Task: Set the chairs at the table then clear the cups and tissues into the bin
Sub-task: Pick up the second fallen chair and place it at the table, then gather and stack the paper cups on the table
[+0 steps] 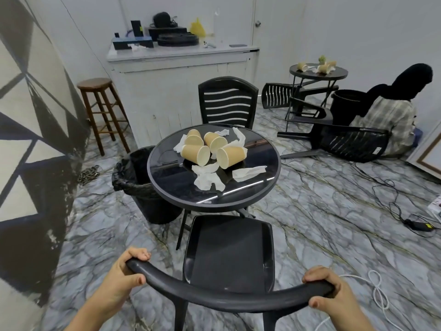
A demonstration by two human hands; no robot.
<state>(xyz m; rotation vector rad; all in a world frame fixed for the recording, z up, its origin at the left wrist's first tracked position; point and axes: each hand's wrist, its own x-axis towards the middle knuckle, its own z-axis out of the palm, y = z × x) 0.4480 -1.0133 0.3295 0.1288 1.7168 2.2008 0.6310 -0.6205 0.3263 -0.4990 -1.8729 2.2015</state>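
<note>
Near black plastic chair [229, 256]: legs mostly cut off by the bottom edge, slats of the backrest hidden under its curved top rail. Both forearms run out of frame at the bottom. Left hand [124, 274] grips the left end of that rail, fingers curled over the top, thumb underneath; right hand [331, 292] grips the right end the same way, thumb tip showing on the near side. Just ahead of the grip, the seat's front edge sits under the rim of the round black glass-topped bench [167, 177], whose folding legs are largely hidden by the seat. On the bench centre, beyond the grip: five tan paper cups [216, 148] lying on their sides, mouths toward the camera, touching each other, with crumpled white tissues [208, 177] around and partly beneath them. Left of the bench, ahead-left of the left grip, a black bin with a black liner bag [133, 173], its right side hidden behind the bench rim. Far side of the bench: second black slatted chair [228, 101], upright, seat hidden. Further ahead-right: two tipped-over black chairs [346, 142] on the marbled floor, a small round black side table [318, 74] with cups, blurry. A seated person in a plaid shirt [391, 115] at far right, partly hidden by the tipped chair. Wooden stool [100, 111] ahead-left by the white cabinet [181, 91]. White cable [379, 292] right of the right grip.
</note>
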